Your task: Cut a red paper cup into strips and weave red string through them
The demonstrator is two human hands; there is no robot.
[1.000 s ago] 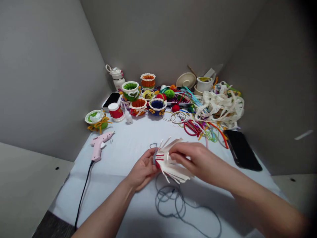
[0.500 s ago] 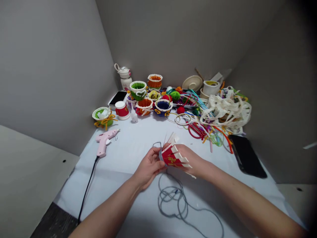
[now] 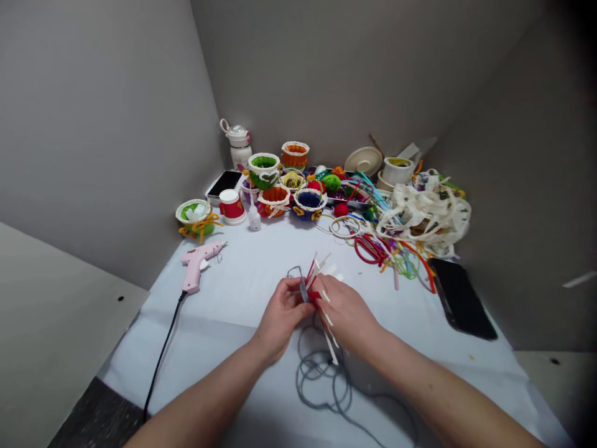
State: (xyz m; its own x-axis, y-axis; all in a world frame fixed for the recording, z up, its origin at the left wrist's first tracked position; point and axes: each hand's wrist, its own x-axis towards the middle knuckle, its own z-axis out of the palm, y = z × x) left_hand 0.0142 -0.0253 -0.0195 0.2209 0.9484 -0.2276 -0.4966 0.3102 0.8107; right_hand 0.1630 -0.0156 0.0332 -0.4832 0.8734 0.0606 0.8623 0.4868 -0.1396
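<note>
Between my hands is a red paper cup [image 3: 313,297] whose wall is cut into strips that splay outward, with white edges. Grey-blue yarn is wound round its base end. My left hand [image 3: 285,311] pinches that wound end between thumb and fingers. My right hand [image 3: 347,308] reaches in among the strips on the cup's other side; its fingertips are partly hidden by the cup. The loose grey-blue yarn [image 3: 321,404] lies in tangled loops on the white table cover below the hands.
A pink glue gun [image 3: 198,264] with a black cord lies at left. Yarn-woven baskets [image 3: 309,204], a red cup [image 3: 232,208] and a glue bottle [image 3: 254,219] stand at the back. Red-handled scissors [image 3: 368,249], white lace [image 3: 420,208] and a black phone [image 3: 461,298] are at right.
The cup has turned, so its strips now stand more upright and spread, with the printed side less visible. My right hand has come round from behind the cup into the strips.
</note>
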